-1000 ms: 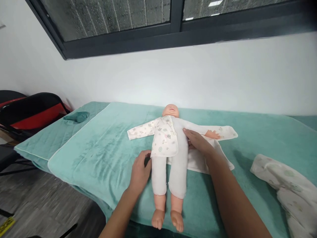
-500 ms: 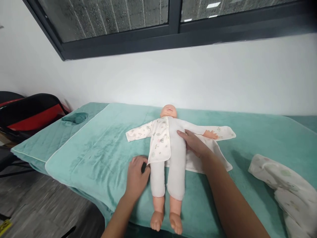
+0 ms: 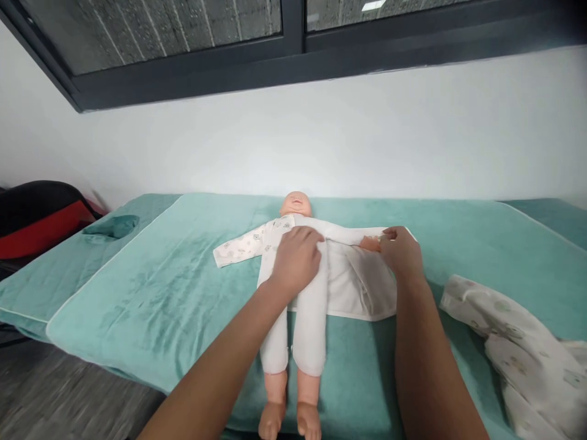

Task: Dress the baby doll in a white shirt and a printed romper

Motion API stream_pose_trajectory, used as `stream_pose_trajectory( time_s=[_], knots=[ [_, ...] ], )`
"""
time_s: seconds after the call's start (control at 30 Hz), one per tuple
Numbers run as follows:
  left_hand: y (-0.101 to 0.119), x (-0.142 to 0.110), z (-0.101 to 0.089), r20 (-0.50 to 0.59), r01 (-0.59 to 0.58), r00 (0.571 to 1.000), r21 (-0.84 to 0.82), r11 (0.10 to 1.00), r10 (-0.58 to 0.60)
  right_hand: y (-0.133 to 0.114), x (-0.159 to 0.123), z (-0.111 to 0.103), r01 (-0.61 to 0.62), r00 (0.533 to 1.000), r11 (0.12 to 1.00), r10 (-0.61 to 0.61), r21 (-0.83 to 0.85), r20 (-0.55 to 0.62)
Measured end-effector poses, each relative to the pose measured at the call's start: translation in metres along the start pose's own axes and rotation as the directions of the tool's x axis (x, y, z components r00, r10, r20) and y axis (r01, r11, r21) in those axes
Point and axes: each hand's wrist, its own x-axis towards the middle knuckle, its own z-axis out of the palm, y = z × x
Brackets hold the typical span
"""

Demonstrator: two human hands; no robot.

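A baby doll (image 3: 297, 205) lies on its back on a teal towel (image 3: 174, 281), with its white cloth legs toward me. It wears a white printed jacket (image 3: 238, 245) that lies open on the right side. My left hand (image 3: 296, 260) rests on the doll's chest, fingers curled down onto the jacket's left front. My right hand (image 3: 402, 250) is at the doll's outstretched arm, fingers pinched on the jacket's sleeve near the doll's small hand (image 3: 369, 243). The jacket's right flap (image 3: 362, 287) lies spread on the towel between my hands.
A crumpled white printed garment (image 3: 518, 348) lies on the towel at the right. A small teal cloth (image 3: 112, 226) sits at the bed's left end. A black and red chair (image 3: 39, 217) stands left of the bed. A white wall and dark window frame are behind.
My left hand moved from beside the doll's hip up onto its chest. My right hand left the torso and went right to the sleeve. The view shifted right.
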Motion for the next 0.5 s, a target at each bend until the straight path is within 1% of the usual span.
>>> stream_pose_trajectory(
  time_s=[0.03,0.07,0.13,0.2,0.27,0.33,0.4,0.47,0.5],
  knots=[
    [0.007,0.018,0.009,0.104,-0.08,0.992,0.069,0.994,0.072,0.004,0.002,0.003,0.022,0.999,0.998,-0.02,-0.056,0.027],
    [0.013,0.035,0.02,0.195,-0.141,0.974,0.127,0.982,0.115,0.007,0.003,0.006,0.044,0.998,0.995,-0.039,-0.09,0.057],
    [0.022,0.061,0.043,0.345,-0.228,0.927,0.205,0.952,0.147,0.012,0.006,0.011,0.087,0.992,0.99,-0.076,-0.112,0.101],
    [0.028,0.079,0.064,0.435,-0.276,0.887,0.238,0.931,0.152,0.015,0.01,0.013,0.11,0.991,0.99,-0.102,-0.091,0.091],
    [0.03,0.09,0.077,0.485,-0.293,0.863,0.252,0.923,0.142,0.019,0.014,0.012,0.122,0.991,0.992,-0.122,-0.015,0.049],
    [0.027,0.097,0.081,0.495,-0.293,0.859,0.261,0.92,0.133,0.023,0.018,0.009,0.105,0.994,0.993,-0.105,0.061,-0.006],
    [0.021,0.102,0.074,0.437,-0.274,0.89,0.277,0.921,0.133,0.025,0.02,0.007,0.069,0.997,0.996,-0.067,0.062,-0.04],
    [0.015,0.103,0.061,0.342,-0.248,0.93,0.305,0.92,0.137,0.023,0.018,0.008,0.045,0.999,0.999,-0.045,-0.018,-0.01],
    [0.012,0.103,0.053,0.305,-0.24,0.942,0.322,0.916,0.14,0.021,0.016,0.009,0.046,0.998,0.997,-0.044,-0.059,0.035]
  ],
)
